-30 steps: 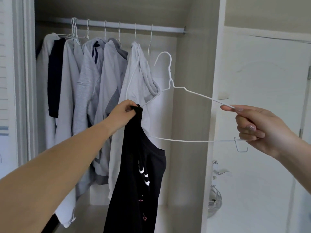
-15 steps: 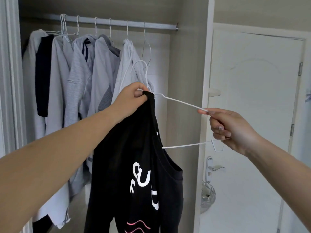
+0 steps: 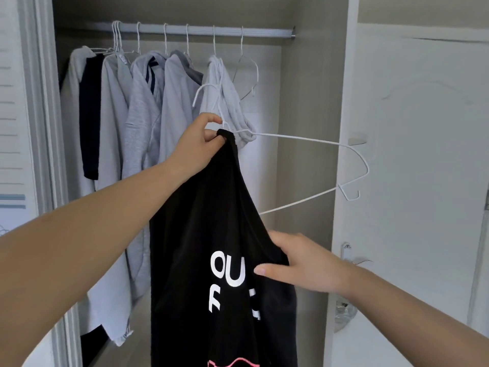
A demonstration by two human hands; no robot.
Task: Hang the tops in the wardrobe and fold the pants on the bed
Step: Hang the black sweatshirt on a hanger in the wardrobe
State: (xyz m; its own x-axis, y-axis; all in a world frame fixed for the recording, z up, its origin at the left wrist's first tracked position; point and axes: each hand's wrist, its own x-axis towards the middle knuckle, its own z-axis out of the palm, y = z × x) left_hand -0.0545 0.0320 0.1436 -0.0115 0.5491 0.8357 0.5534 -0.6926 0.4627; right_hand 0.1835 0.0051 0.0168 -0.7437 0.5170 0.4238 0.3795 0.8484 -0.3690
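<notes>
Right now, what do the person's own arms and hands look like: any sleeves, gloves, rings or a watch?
Both forearms are bare, with no sleeves in view. The left hand and right hand wear no gloves, and no rings or watch show. The visible right fingernail looks short and pale.

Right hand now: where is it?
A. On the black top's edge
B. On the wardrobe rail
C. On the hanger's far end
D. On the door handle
A: the right hand grips the black top at its edge, below the white hanger, whose far end sticks out free.

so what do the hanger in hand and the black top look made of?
White hanger: thin wire, likely metal with a smooth white coating; it keeps its bent shape. Black top: soft matte knit, probably cotton jersey; it drapes in folds and carries printed white letters.
</notes>
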